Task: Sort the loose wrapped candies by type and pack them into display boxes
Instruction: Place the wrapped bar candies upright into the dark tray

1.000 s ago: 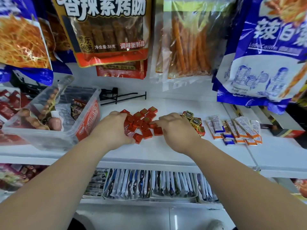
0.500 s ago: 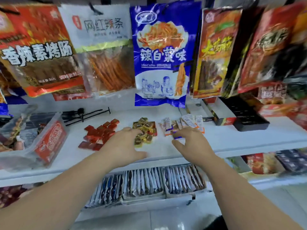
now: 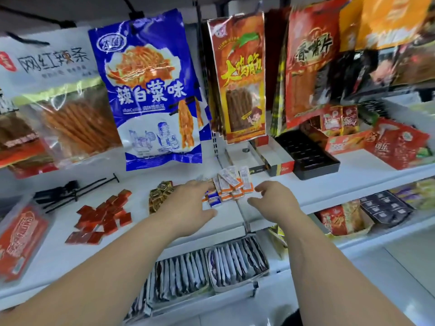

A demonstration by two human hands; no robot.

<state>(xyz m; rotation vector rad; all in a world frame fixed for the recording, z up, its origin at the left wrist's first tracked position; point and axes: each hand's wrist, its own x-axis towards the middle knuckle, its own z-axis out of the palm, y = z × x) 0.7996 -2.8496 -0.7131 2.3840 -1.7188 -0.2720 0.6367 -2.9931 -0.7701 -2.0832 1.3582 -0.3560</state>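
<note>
Head view, single camera, some motion blur. A white shelf point(image 3: 353, 177) carries three separate groups of loose candies. On the left is a scatter of red square candies point(image 3: 103, 215), lying flat and pointing no common way. In the middle is a small heap of gold-wrapped candies point(image 3: 160, 196). On the right is a tight cluster of white-and-orange stick candies point(image 3: 233, 187). The sticks lie side by side, long axes running front to back across the shelf, orange ends toward the front edge. The rear ones tilt a little to the left, and a few blue-ended pieces sit at the cluster's front left. The left hand point(image 3: 188, 203) is palm down with fingers straight and thumb spread. It lies partly over the gold heap, fingertips at the left edge of the stick cluster; contact cannot be told. The right hand point(image 3: 275, 201) hovers just right of the sticks, fingers loosely bent, thumb out, holding nothing. Behind the sticks stands an open display box point(image 3: 263, 158), its long axis running toward the back wall, with a black tray point(image 3: 308, 156) beside it on the right. A blue bag point(image 3: 146, 90) hangs above. A clear tub point(image 3: 21, 238) sits far left.
</note>
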